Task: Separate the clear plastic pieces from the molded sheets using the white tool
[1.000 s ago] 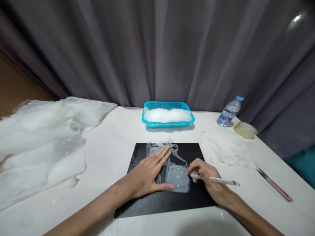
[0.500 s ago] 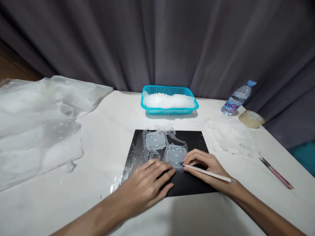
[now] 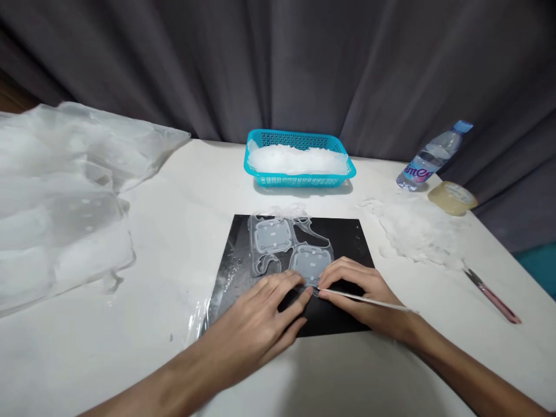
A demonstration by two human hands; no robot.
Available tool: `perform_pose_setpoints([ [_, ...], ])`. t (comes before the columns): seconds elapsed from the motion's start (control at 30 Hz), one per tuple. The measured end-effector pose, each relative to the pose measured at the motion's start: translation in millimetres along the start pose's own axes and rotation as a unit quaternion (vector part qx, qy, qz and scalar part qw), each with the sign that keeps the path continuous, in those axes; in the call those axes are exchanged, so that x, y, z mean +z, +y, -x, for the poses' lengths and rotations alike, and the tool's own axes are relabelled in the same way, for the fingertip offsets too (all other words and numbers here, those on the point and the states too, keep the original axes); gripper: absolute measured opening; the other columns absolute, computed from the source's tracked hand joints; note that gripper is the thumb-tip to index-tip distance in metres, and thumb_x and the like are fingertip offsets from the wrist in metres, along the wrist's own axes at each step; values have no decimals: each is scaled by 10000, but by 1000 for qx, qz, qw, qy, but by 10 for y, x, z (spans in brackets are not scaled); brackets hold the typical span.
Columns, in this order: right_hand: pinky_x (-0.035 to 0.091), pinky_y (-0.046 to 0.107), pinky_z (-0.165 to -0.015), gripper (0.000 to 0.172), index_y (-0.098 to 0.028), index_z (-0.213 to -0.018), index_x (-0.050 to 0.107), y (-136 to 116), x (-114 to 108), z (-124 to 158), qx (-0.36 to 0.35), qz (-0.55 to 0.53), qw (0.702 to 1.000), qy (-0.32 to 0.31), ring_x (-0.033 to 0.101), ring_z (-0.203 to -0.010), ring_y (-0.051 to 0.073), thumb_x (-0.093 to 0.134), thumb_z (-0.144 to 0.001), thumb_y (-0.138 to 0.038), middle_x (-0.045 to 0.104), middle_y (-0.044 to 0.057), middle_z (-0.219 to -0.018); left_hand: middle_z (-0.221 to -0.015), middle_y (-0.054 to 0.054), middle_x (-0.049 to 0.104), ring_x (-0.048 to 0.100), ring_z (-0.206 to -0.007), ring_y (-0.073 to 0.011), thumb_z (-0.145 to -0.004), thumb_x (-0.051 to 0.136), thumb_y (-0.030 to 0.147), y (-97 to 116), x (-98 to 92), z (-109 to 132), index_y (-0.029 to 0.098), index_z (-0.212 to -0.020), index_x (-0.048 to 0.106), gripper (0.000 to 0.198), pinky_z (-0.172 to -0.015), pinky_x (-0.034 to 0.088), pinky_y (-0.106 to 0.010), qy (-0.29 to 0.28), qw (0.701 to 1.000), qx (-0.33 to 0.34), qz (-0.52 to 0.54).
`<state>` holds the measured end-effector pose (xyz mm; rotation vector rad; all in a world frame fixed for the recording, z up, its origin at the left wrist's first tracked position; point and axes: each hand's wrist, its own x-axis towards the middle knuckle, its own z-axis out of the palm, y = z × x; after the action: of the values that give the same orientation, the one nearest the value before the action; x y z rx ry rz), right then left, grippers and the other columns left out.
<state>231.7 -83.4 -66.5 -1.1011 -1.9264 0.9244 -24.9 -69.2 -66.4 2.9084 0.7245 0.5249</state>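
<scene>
A black mat [image 3: 347, 240] lies on the white table in front of me. On it rests a translucent moulded sheet [image 3: 286, 246] with two square, dotted panels. My left hand [image 3: 260, 318] lies flat on the mat's near part, fingers stretched out, their tips pressing the sheet's near edge. My right hand [image 3: 365, 292] is closed around a thin white stick-like tool [image 3: 369, 300], whose tip meets the lower edge of the right panel next to my left fingertips.
A turquoise basket [image 3: 299, 174] with white filling stands behind the mat. Crumpled clear plastic [image 3: 61, 191] covers the table's left side, white scraps [image 3: 417, 229] the right. A water bottle [image 3: 430, 156], a tape roll [image 3: 452, 198] and a pink-handled tool [image 3: 490, 294] sit at the right.
My left hand slid back from on top of the sheet to its near edge. My right hand brought the tool's tip from the panel's right side to its lower edge. The view tilted down.
</scene>
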Motion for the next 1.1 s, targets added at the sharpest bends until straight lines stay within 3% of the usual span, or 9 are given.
perform_pose_setpoints([
  [0.13, 542, 340, -917, 50, -224, -955, 707, 12, -13, 13, 11, 6, 1000, -8, 673, -967, 182, 668, -983, -239, 737, 35, -975, -1524, -172, 537, 557, -1366, -318, -1082, 436, 253, -18, 21, 35, 168, -1483, 531, 420, -1088, 521, -472, -19, 1000, -1, 0],
  [0.3, 545, 342, -924, 73, -222, -961, 699, -32, -44, 1, -3, 21, 1000, -21, 676, -976, 180, 639, -1002, -236, 739, 38, -992, -1561, -172, 514, 545, -1394, -324, -1079, 437, 238, -24, 35, 56, 163, -1506, 514, 441, -1109, 507, -475, -25, 1000, 2, 6],
  [0.47, 555, 331, -900, 101, -210, -1040, 675, -15, -37, 10, -72, 80, 994, -30, 677, -989, 179, 577, -1036, -235, 739, 54, -1013, -1589, -149, 486, 520, -1420, -307, -1073, 465, 244, -15, 53, 64, 193, -1532, 491, 463, -1159, 463, -463, -20, 1000, -9, 19],
  [0.7, 551, 291, -896, 81, -205, -1059, 636, 63, 67, 52, -155, 226, 962, -18, 701, -963, 167, 558, -1050, -222, 752, 40, -994, -1533, -159, 541, 542, -1384, -316, -1083, 437, 259, -17, 35, 38, 181, -1448, 576, 399, -1118, 488, -472, -8, 1000, -4, 8],
  [0.8, 554, 280, -896, 77, -204, -1040, 620, 30, 83, 60, -153, 243, 958, -8, 705, -961, 161, 546, -1054, -219, 744, 40, -977, -1511, -154, 547, 536, -1374, -312, -1080, 449, 261, -18, 28, 42, 194, -1477, 549, 415, -1113, 488, -459, -12, 999, -15, 27],
  [0.93, 564, 258, -877, 106, -214, -985, 595, -9, 52, 102, -130, 242, 961, -13, 706, -975, 152, 518, -1052, -187, 734, 42, -982, -1334, -143, 641, 584, -1287, -301, -1075, 460, 259, -7, 31, 40, 192, -1467, 556, 409, -1058, 525, -434, -13, 999, -22, 34],
  [1.1, 580, 254, -855, 93, -223, -985, 604, 10, -3, 118, -120, 229, 966, -19, 719, -985, 159, 535, -1040, -194, 743, 43, -984, -1334, -142, 655, 599, -1278, -296, -1074, 443, 242, 9, 26, 16, 178, -1479, 538, 422, -1073, 521, -436, -4, 1000, -11, 28],
])
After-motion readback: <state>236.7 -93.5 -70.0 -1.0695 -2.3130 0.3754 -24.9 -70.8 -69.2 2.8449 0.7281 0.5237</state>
